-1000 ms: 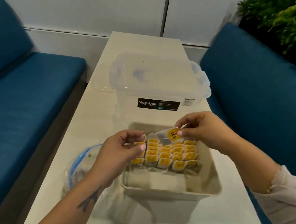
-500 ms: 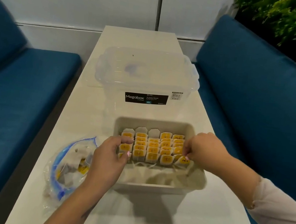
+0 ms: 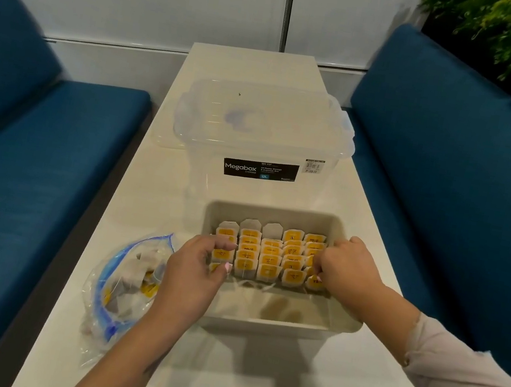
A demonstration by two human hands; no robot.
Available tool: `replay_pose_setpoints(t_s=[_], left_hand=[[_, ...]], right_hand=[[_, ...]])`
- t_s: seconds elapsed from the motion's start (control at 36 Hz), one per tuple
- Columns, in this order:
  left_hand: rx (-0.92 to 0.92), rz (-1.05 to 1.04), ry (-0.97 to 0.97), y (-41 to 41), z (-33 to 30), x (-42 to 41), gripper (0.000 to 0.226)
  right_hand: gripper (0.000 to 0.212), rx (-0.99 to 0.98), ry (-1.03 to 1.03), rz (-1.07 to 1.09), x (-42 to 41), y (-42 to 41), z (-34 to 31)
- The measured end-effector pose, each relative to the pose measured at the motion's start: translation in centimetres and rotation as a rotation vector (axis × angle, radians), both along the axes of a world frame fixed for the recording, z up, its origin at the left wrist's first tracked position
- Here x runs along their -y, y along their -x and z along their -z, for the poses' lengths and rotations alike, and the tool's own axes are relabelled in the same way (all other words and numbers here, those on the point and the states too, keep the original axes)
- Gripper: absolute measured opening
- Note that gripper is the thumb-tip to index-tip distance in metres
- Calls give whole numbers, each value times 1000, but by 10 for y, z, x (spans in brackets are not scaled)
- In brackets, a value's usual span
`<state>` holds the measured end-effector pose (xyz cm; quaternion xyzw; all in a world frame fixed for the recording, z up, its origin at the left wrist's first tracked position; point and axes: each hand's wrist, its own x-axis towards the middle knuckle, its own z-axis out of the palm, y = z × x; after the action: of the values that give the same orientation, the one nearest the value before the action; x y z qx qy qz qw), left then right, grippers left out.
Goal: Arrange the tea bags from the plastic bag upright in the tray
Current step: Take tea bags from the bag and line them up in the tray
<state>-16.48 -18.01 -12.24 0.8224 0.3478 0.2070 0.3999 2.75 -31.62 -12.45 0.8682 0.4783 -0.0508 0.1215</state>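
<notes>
Pale table (image 3: 252, 376): beige tray (image 3: 343, 327) with paper tea bags (image 3: 267, 255) upright in rows, yellow labels up; left hand (image 3: 198, 271) and right hand (image 3: 349, 268) each pinch a front-row bag; crinkled plastic bag (image 3: 121, 289) at left edge.

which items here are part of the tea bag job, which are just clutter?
In the job:
- tray
- tea bags standing in rows in the tray
- plastic bag with more tea bags, left of the tray
- left hand, right hand, both at the front row

Just lying about:
- Megabox storage box, lid on, behind the tray
</notes>
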Motion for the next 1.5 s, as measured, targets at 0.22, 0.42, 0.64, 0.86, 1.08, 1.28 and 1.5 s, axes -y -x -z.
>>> replay_pose_setpoints(t_s=[0.22,0.42,0.64,0.86,1.08,1.28,1.5], left_hand=[[7,19,-3,1,0,-1,28],[-2,27,-16,2,-1,-1,29],[-9,34,-21,2,-1,-2,29],[18,-47,-141,22,-21,-24,35],[-400,-134,-166,72,-24,-67,58],[-532,-210,-13,91,-12,-72,49],[-444,-241,4,102,-8,-77,45]], right_hand=[[19,8,-14,-19,0,-2,-2],[18,18,-50,-20,2,-1,-5],[15,21,-57,-18,3,-2,-10],[18,-36,-215,-30,-14,5,-26],[15,-266,-438,-114,-59,55,-51],[18,-496,-416,-157,-102,109,-44],[39,-507,-224,-290,-146,166,-15]])
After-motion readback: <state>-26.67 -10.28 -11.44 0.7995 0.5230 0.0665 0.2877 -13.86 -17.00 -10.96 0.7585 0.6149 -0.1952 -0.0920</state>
